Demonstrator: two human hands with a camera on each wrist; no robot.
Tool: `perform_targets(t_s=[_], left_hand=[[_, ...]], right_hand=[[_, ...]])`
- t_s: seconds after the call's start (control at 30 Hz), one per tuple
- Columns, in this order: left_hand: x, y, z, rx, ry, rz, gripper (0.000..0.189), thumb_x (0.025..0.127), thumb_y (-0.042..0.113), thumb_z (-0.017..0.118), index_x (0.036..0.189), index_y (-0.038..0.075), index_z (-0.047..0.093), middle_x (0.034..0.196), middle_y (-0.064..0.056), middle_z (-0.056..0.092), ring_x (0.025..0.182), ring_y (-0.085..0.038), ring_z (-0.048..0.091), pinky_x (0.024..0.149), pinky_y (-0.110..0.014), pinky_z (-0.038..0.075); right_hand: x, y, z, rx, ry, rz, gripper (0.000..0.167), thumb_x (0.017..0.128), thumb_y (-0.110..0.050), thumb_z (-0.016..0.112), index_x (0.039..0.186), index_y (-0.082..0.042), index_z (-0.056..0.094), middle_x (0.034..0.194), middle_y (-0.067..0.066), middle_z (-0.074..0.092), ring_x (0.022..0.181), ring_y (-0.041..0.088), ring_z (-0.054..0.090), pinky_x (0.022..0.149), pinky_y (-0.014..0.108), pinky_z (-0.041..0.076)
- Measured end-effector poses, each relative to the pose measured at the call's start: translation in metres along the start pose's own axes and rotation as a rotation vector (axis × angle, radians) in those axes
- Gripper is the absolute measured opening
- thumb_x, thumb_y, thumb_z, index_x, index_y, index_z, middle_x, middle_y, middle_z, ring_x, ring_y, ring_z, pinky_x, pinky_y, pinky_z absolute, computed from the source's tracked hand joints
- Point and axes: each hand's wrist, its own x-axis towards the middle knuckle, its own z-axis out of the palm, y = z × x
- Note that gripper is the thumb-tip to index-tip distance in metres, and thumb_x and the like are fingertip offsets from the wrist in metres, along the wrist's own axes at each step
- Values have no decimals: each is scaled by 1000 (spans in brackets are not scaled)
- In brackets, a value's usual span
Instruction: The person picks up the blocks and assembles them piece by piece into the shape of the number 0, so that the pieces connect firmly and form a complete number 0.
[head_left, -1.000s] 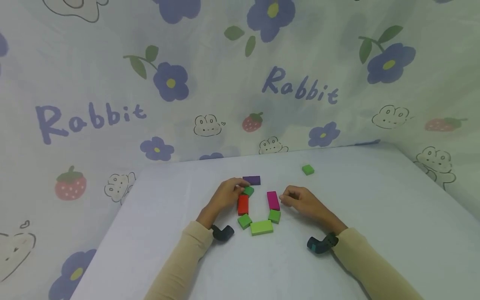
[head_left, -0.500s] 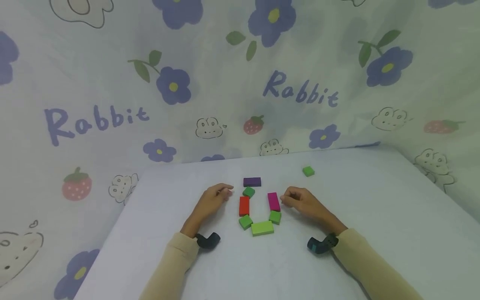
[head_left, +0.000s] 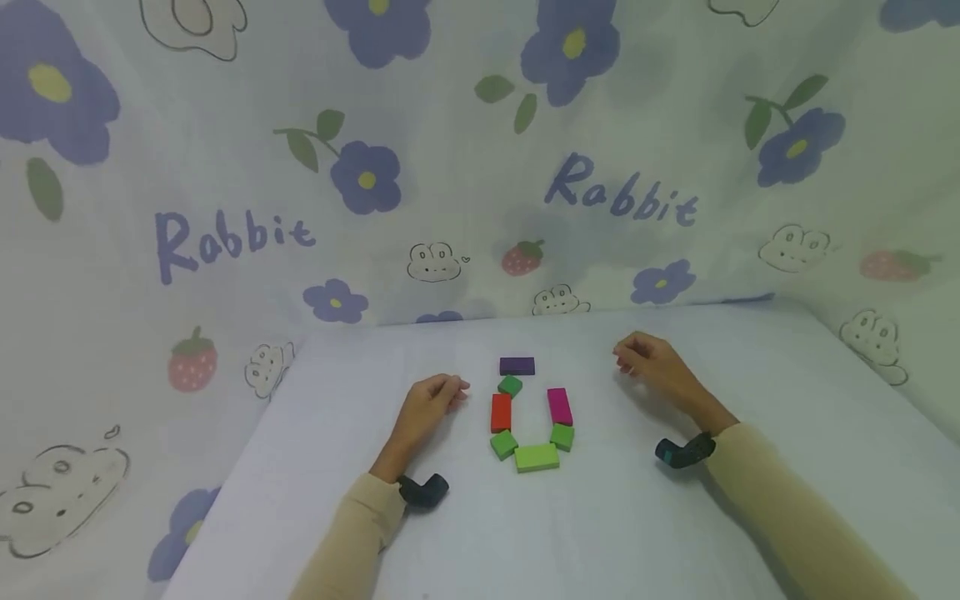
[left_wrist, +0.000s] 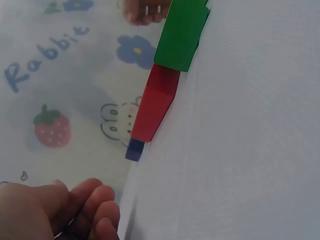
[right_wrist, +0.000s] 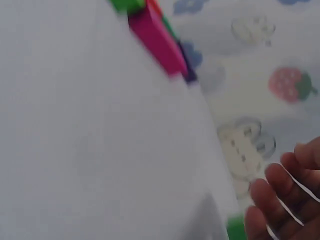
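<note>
Wooden blocks form a U-shaped line on the white table: a dark green block [head_left: 511,386], a red block [head_left: 501,413], a green block [head_left: 504,444], a yellow-green block [head_left: 537,457], a second green block [head_left: 562,437] and a magenta block [head_left: 559,406]. Behind the dark green one lies a purple block [head_left: 517,367]. My left hand [head_left: 427,408], fingers loosely curled, holds nothing left of the red block. Over the back right, my right hand [head_left: 652,367] has its fingers apart, right by a lone green block [right_wrist: 237,228] that it hides in the head view.
A white cloth covers the table [head_left: 600,517]. Behind and beside it hangs a patterned curtain [head_left: 465,183] with flowers, rabbits and strawberries. Each wrist wears a black camera, such as the left wrist camera [head_left: 424,492].
My left hand has let go of the dark green block and drawn back to the left. My right hand has moved from beside the magenta block rightward and back, over the lone green block.
</note>
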Motion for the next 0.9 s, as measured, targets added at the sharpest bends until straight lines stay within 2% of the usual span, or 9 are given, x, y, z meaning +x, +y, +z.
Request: perform_targets(t_s=[0.17, 0.23, 0.37, 0.5, 0.7, 0.77, 0.9], left_hand=[[-3, 0, -1, 41, 5, 18, 29, 103, 35, 55, 102, 14, 75, 92, -1, 72, 86, -13, 62, 83, -27, 51], [-4, -1, -1, 45, 3, 26, 29, 103, 35, 55, 101, 14, 75, 91, 0, 72, 86, -13, 62, 83, -29, 51], [-5, -5, 2, 44, 5, 41, 28, 103, 34, 55, 100, 15, 76, 89, 1, 71, 84, -13, 61, 84, -31, 51], [-2, -6, 9, 44, -24, 56, 27, 103, 35, 55, 100, 17, 75, 87, 2, 70, 84, -12, 60, 86, -31, 50], [2, -1, 15, 59, -41, 65, 27, 102, 35, 55, 99, 18, 75, 86, 3, 69, 83, -12, 60, 85, -32, 50], [3, 1, 16, 62, -39, 71, 27, 102, 35, 55, 99, 18, 75, 86, 3, 69, 83, -12, 60, 86, -32, 50], [4, 2, 18, 64, -36, 72, 26, 102, 34, 55, 98, 18, 75, 86, 3, 69, 83, -12, 60, 87, -34, 50]], right_hand=[[16, 10, -40, -138, 135, 38, 41, 104, -39, 49, 121, -4, 58, 106, 19, 60, 86, 26, 57, 65, 25, 48], [21, 14, -52, -183, 135, 37, 43, 104, -39, 48, 126, -2, 56, 110, 21, 60, 93, 31, 59, 68, 24, 49], [30, 24, -68, -281, 42, 33, 41, 104, -32, 52, 132, -2, 56, 120, 22, 61, 106, 35, 60, 78, 32, 51], [34, 36, -79, -368, -73, -4, 36, 102, -23, 57, 129, 0, 60, 122, 21, 63, 109, 35, 60, 85, 40, 50], [41, 49, -81, -397, -258, -32, 44, 97, -23, 66, 135, -5, 59, 129, 19, 64, 112, 35, 62, 89, 45, 51], [43, 50, -79, -419, -289, -41, 47, 95, -23, 68, 137, -6, 58, 132, 19, 63, 114, 36, 61, 93, 50, 49], [45, 48, -73, -443, -271, -49, 44, 92, -22, 70, 133, -9, 62, 130, 16, 64, 113, 36, 60, 95, 55, 47]])
